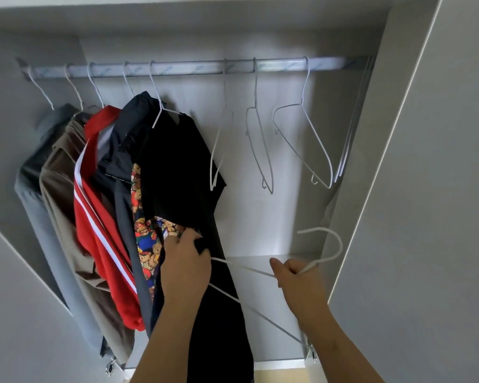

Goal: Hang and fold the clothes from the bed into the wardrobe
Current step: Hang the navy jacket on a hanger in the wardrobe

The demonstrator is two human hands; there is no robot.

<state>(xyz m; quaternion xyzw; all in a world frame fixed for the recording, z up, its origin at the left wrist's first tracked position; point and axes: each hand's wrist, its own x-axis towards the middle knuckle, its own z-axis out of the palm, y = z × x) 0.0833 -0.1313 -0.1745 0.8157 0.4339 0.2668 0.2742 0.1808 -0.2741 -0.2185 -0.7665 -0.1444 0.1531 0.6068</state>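
Observation:
I face the open wardrobe, whose rail (194,68) runs across the top. My left hand (184,261) grips the black fabric of a dark garment (224,313) that hangs down in front of me. My right hand (297,275) holds a white wire hanger (327,244) at its neck, hook pointing up and right; one arm of the hanger runs left into the garment. On the rail's left half hang several clothes: a black shirt (177,167) with a teddy-bear print lining, a navy one (122,167), a red jacket (100,225), a brown one and a grey one.
Three bare white hangers (260,150) hang on the right half of the rail. A light shelf (274,261) lies below them. The open wardrobe door (426,189) stands at my right, another panel at my left. Metal clips dangle at the bottom corners.

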